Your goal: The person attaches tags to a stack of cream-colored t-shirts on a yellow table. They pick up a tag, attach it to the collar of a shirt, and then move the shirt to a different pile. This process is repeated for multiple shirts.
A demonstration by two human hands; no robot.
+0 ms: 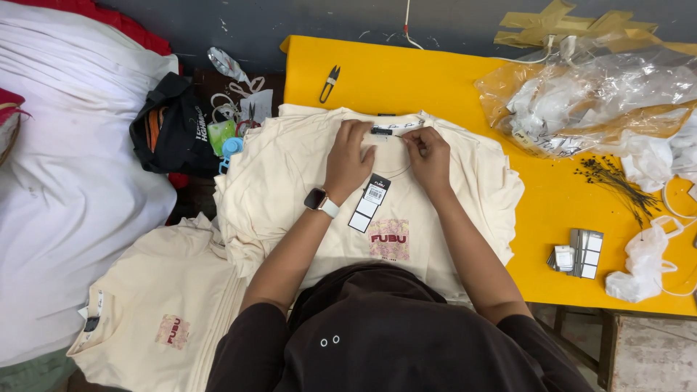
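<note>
Yellow tabletop [435, 80] carries one stack of cream T-shirts [290, 181]; the top T-shirt [406, 210] has a pink chest print and a dark neck label. Left hand [348, 156] and right hand [428, 156], fingers pinched together, grip its collar. One hang tag [370, 203] lies just below the fingers. One thread snip [329, 83] rests beyond them.

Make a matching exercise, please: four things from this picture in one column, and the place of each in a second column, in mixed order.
1. thread snips
2. hang tag
3. stack of tags
4. black bag

a. on the shirt's chest, between the wrists
b. left of the yellow table
c. table's near right edge
d. bare tabletop beyond the shirts

Pairs: 1-d, 2-a, 3-c, 4-b
</note>
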